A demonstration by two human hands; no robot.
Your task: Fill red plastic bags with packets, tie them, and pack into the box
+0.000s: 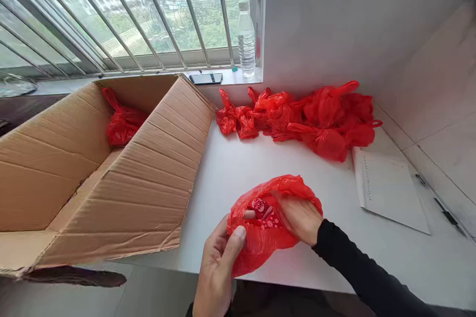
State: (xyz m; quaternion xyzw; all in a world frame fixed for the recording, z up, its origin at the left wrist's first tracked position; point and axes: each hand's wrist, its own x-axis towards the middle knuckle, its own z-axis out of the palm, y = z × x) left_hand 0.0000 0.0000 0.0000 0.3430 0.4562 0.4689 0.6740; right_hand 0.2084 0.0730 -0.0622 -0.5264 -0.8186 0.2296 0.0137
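Fingers (239, 234) on red bag (260, 250) rim

Just one cam, head-worn, looking forward and down over the table (230, 168). It's close in: left hand (217, 267) and right hand (299, 218) fill the near edge, window (130, 15) far left.

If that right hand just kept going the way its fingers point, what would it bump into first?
Probably the small red packets inside the red bag: the right hand points leftward into its open mouth. Beyond them is the bag's side, pinched by the left hand. Depth is hard to judge.
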